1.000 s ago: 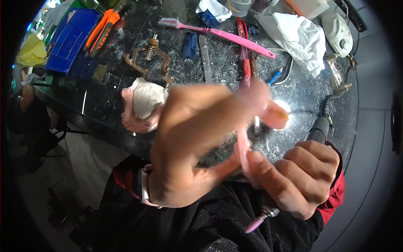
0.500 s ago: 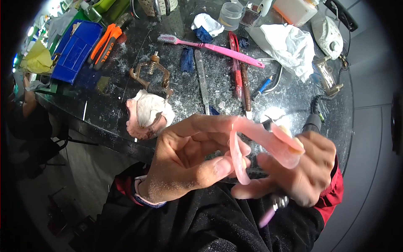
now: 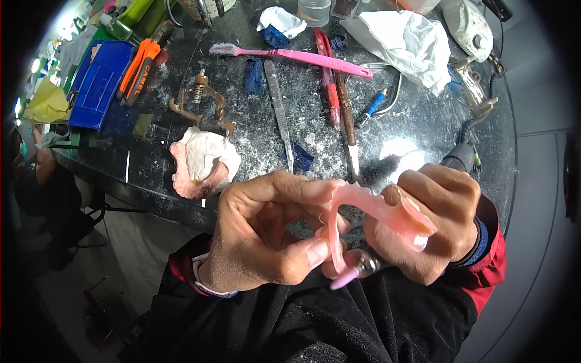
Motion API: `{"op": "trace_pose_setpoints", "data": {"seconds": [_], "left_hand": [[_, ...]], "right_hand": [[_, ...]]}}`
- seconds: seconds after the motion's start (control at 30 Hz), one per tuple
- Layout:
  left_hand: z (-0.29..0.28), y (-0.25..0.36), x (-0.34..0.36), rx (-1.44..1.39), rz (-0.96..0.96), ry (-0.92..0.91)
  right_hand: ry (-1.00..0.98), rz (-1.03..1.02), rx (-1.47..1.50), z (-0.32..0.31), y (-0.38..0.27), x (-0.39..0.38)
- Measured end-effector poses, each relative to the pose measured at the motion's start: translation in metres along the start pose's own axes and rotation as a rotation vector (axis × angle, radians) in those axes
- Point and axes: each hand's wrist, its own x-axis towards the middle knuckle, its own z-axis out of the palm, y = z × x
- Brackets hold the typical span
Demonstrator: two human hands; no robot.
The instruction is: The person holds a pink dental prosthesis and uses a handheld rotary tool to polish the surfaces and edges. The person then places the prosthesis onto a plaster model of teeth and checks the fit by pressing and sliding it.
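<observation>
Worktable [image 3: 151, 151]: dark, glossy top with a curved outer edge, dusted with white powder and crumbs.
Light on the tabletop: one intense white patch [image 3: 401, 154] right of centre.
Far left: bright, blurred glare [image 3: 69, 24] above the table's corner.
Floor [image 3: 130, 242]: grey, dim, at lower left.
Furniture: a thin black frame [image 3: 121, 210] beside the table, mostly in shadow.
Right side: grey panelled surface [image 3: 538, 181] with dark seams; wall or floor, unclear.

The left fingers [image 3: 296, 189] pinch a curved pink denture base [image 3: 375, 206].
</observation>
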Motion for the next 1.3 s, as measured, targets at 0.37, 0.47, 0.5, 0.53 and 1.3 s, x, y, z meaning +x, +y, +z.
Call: {"op": "trace_pose_setpoints", "data": {"seconds": [0.37, 0.47, 0.5, 0.53, 1.3], "left_hand": [[-0.001, 0.000, 0.001, 0.081, 0.019, 0.007], [0.000, -0.001, 0.000, 0.088, 0.042, 0.006], [-0.001, -0.002, -0.001, 0.089, 0.047, 0.012], [-0.001, -0.002, 0.000, 0.110, 0.051, -0.014], [0.003, -0.005, -0.001, -0.099, -0.011, -0.053]], "right_hand": [[-0.026, 0.013, -0.053, -0.002, -0.001, -0.002], [-0.018, -0.015, -0.130, -0.001, -0.004, -0.008], [-0.021, -0.022, -0.151, 0.000, -0.005, -0.010], [0.025, -0.029, -0.146, 0.000, -0.005, -0.009], [-0.006, -0.038, 0.026, -0.001, 0.006, 0.003]]}}
